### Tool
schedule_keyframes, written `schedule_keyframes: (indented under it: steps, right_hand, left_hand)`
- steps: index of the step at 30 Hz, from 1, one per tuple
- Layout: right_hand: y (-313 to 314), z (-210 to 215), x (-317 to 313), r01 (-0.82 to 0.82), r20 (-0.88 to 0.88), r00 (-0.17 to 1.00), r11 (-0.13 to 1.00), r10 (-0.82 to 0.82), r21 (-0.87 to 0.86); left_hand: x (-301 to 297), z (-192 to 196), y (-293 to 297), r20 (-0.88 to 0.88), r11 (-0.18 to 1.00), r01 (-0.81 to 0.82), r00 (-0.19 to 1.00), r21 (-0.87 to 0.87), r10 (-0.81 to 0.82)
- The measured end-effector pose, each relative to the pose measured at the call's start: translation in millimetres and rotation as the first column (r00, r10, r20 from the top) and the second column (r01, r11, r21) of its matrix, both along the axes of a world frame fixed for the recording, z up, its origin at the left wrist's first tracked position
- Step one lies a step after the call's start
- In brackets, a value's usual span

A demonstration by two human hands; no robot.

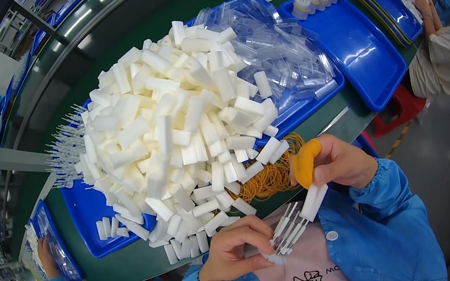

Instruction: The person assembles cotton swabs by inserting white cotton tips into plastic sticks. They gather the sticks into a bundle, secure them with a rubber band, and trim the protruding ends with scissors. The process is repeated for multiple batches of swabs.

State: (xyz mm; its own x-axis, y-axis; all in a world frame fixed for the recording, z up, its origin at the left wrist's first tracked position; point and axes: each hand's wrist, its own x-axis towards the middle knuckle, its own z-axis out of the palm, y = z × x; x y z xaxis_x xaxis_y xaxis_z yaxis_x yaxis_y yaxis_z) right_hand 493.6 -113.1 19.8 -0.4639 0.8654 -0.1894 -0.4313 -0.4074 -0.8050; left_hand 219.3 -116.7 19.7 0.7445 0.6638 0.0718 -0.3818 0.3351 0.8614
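While the left hand (244, 249) pinches the lower end of a small bundle of thin rods (292, 234) between thumb and fingers, the right hand (340, 161) grips a white block (313, 203) at the bundle's upper end, in front of the wearer's chest. A yellow finger cover (306, 164) sits on one right finger, close above the block. Block and rods appear to meet; cannot tell whether any rod enters or only lies against it.

Technique (judgement): keep the left pinch low and firm so the rods neither fan nor slip; line the block up with their long axis; press lightly and evenly. Squeezing hard would probably dent the block, and a sideways push could bend a rod or spread the bundle.

Materials: block matte, white, foam-like, probably light and springy. Many alike in the loose heap (176, 131) on the table (120, 269) side: short, straight-cut, some with a rounded flank. Rods slender, pale with darker stretches, likely stiff. Rubber bands (268, 183) in a tangled amber mound, thin and looped, near the right hand. Beyond, clear sleeves (274, 43), glossy and flat-looking, piled in a blue tray; beside them a second blue tray (362, 52), smooth, shiny plastic with a raised rim.
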Motion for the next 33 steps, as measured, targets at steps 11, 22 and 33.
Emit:
schedule_keyframes:
  steps: [11,22,33]
  right_hand:
    - [-3,15,-9,0.017,0.314,0.945,0.975,-0.088,0.222]
    - [-12,22,-17,0.2,0.155,0.962,0.964,-0.227,0.174]
    - [-10,16,-22,-0.008,0.379,0.897,0.848,-0.229,0.53]
  left_hand:
    - [5,6,1,-0.216,0.972,-0.065,0.97,0.228,0.115]
    - [10,0,-7,-0.189,0.918,-0.224,0.937,0.326,0.295]
    - [11,-2,-12,-0.234,0.844,-0.301,0.87,0.444,0.433]
